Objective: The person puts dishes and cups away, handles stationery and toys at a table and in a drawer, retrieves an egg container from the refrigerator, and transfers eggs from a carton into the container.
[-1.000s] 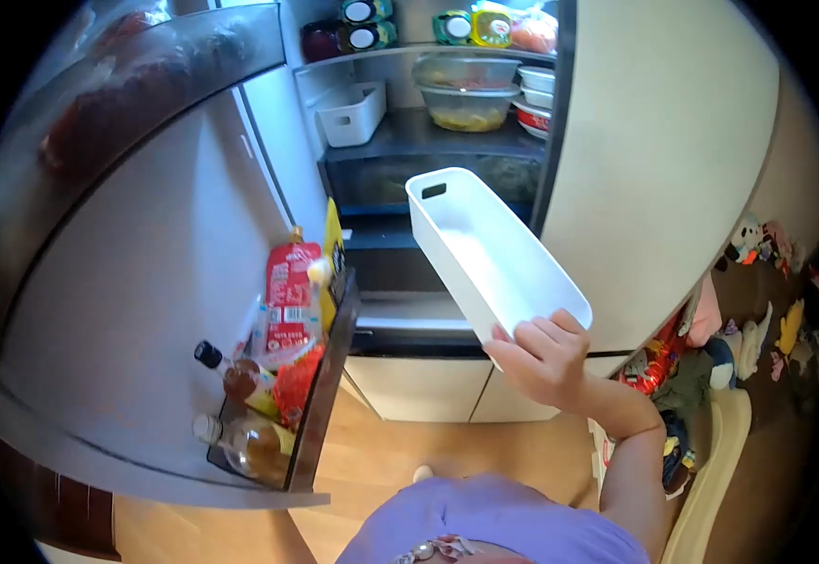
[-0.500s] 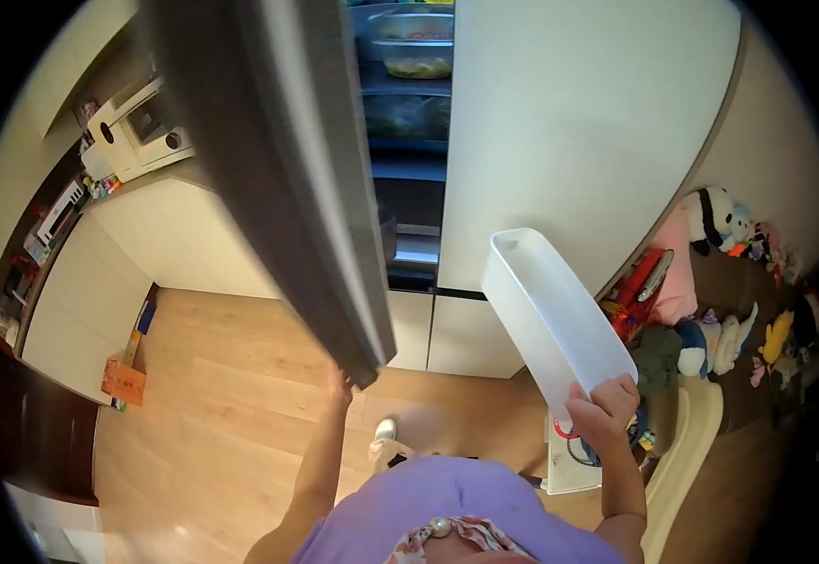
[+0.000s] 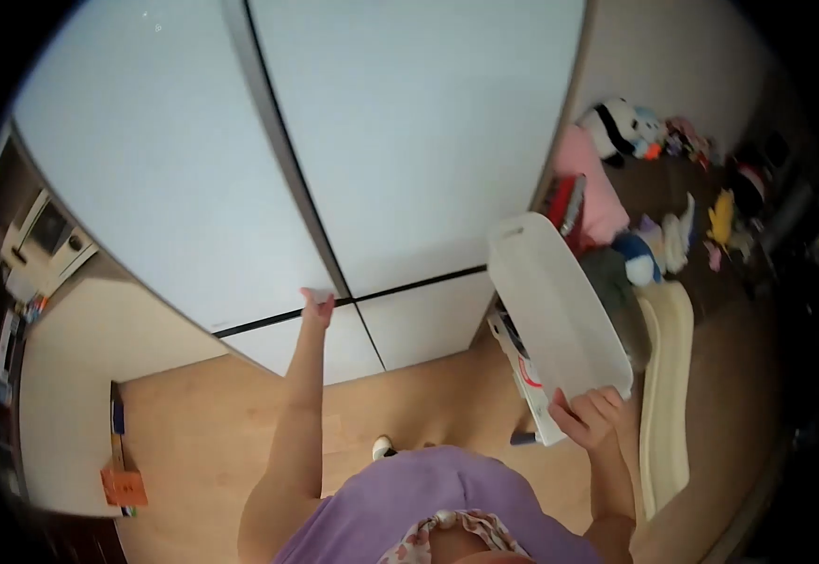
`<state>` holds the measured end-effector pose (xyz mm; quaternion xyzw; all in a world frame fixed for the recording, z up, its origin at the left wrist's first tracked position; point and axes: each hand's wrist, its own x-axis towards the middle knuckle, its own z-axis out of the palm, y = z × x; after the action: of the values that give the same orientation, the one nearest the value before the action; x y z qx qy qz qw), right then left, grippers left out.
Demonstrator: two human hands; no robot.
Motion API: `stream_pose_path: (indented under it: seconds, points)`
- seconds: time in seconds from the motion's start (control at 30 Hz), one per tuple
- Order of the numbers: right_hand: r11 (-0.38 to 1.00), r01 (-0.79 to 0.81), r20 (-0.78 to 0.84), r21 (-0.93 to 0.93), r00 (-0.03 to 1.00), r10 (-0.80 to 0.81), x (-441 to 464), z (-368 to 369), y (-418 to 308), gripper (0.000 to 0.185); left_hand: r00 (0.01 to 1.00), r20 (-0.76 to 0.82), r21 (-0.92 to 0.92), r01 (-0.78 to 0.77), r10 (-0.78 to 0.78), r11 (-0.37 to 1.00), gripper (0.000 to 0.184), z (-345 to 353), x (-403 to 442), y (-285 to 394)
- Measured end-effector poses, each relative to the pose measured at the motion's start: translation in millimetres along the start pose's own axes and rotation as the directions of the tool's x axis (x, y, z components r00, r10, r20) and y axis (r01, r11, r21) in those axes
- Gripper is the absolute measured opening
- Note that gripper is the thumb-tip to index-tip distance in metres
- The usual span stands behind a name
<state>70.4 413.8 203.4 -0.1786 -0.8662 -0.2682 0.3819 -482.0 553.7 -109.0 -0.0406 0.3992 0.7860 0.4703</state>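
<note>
My right hand [image 3: 590, 416] is closed on the near end of a long white plastic storage bin [image 3: 560, 305]. The bin is held tilted, its open side facing me, and nothing shows inside. My left hand [image 3: 317, 307] touches the lower inner corner of the left refrigerator door [image 3: 160, 160], thumb and fingers apart. That door now lies nearly flush beside the right refrigerator door [image 3: 419, 132], so the shelves are hidden. Beneath them are the lower panels [image 3: 423, 320].
A pale plastic slide [image 3: 668, 404] stands at the right, near plush toys [image 3: 649, 254] and a panda toy [image 3: 611, 129]. Behind the bin is a small white stand [image 3: 546, 428]. An orange box [image 3: 124, 487] sits on the wood floor [image 3: 212, 423] at left.
The left refrigerator door has swung shut, with my left hand moving forward against it. My view has turned to the right. The bin stays in my right hand.
</note>
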Motion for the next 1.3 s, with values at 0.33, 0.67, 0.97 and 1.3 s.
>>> stream_pose_path:
  seconds: [0.33, 0.67, 0.97, 1.3]
  points:
    - [0.838, 0.450, -0.212, 0.309, 0.892, -0.400, 40, 71, -22, 0.025, 0.866, 0.475, 0.264, 0.028, -0.156, 0.964, 0.087, 69, -229, 32]
    - [0.118, 0.853, -0.694, 0.508, 0.486, -0.531, 136, 136, -195, 0.017, 0.782, 0.111, -0.066, -0.610, 0.613, 0.790, 0.063, -115, -488, 83]
    - [-0.148, 0.785, -0.775, 0.601, 0.528, -0.345, 174, 38, -487, 0.022, 0.078, -0.471, 0.030, -0.994, 0.879, 0.105, 0.057, -294, -731, 48]
    - [-0.632, 0.571, -0.851, 0.524, 0.387, -0.356, 100, -169, -788, 0.016, -0.396, -0.837, 0.405, -0.913, 0.378, -0.060, 0.069, -409, -965, 14]
